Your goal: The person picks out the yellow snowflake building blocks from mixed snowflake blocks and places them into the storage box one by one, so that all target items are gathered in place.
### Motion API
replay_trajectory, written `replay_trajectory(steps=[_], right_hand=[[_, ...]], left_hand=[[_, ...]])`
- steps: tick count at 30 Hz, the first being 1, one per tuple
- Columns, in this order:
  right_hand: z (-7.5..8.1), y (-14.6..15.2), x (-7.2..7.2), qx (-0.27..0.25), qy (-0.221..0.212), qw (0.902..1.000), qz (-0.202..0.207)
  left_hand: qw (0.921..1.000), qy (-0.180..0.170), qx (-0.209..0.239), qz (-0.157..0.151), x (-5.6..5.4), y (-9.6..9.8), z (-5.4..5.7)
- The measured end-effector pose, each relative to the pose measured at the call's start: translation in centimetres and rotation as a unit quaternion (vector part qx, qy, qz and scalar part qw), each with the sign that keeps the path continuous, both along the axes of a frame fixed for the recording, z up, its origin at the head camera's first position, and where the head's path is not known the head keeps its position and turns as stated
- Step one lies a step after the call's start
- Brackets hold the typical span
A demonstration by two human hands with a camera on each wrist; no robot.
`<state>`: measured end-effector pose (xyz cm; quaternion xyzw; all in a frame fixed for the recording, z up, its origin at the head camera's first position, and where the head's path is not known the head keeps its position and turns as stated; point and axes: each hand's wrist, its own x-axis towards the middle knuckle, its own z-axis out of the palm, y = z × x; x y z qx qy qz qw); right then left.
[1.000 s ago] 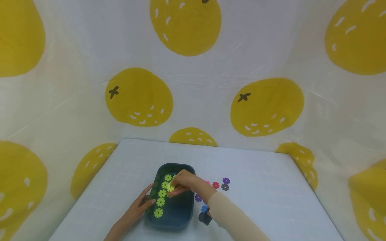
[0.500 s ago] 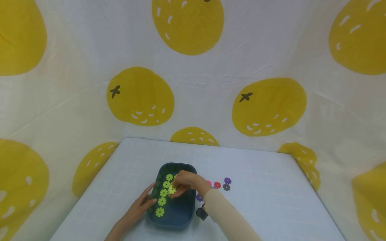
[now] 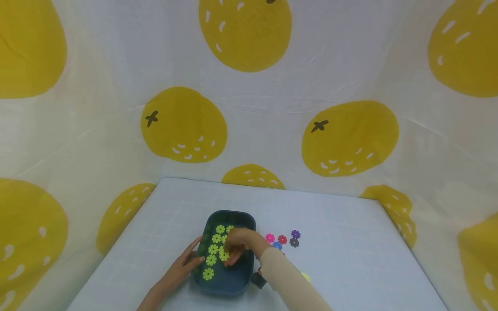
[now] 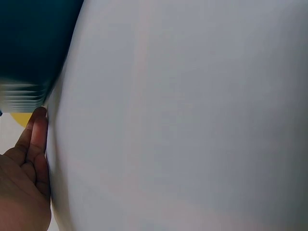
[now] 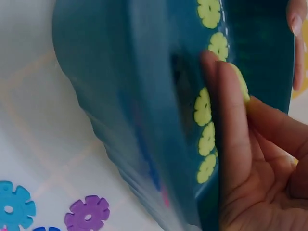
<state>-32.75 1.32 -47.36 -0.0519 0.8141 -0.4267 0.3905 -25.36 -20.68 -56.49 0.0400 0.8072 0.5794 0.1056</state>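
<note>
A dark teal plastic tub [image 3: 249, 276] holds several yellow-green flower-shaped discs [image 3: 208, 274], lying in a column along its left side with a second column beside it. My right hand [image 3: 239, 244] reaches into the tub from the right. In the right wrist view, its thumb and fingers pinch one yellow-green flower disc [image 5: 240, 82] near the tub floor. My left hand [image 3: 180, 268] lies against the tub's left side, thumb at the rim. Its fingers [image 4: 38, 132] extend straight along the outer wall in the left wrist view.
Right of the tub, loose flower discs lie on the white tabletop: pink [image 3: 270, 238], red [image 3: 282, 239], blue [image 3: 277, 245], purple [image 3: 295, 234] and dark grey [image 3: 294, 242]. A yellow disc [image 3: 305, 276] shows beside the right sleeve. Orange-printed cloth [image 3: 264, 138] hangs behind.
My right hand has moved slightly towards me inside the tub, with the disc at its fingertips lower in the second column. The left hand keeps its place on the tub.
</note>
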Motion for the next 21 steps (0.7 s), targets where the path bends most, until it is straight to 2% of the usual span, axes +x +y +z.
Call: replay_trajectory(steps=[4,6,15,21], right_hand=[[-0.1,-0.2,-0.2,0.048,0.006,0.9980,0.041],[-0.3,-0.3,-0.2,0.063,0.010,0.9969,0.047],[-0.9,-0.6,0.0,0.095,0.011,0.9954,0.006],[-0.9,-0.6,0.3,0.098,0.042,0.9939,-0.025]], left_hand=[[1.0000,-0.001,-0.003,0.004,0.0,0.1,0.1],[0.9999,-0.003,-0.006,0.008,0.1,0.1,0.2],[1.0000,-0.001,-0.005,0.006,0.1,0.2,0.2],[0.9999,0.000,-0.007,0.009,0.2,0.2,0.2]])
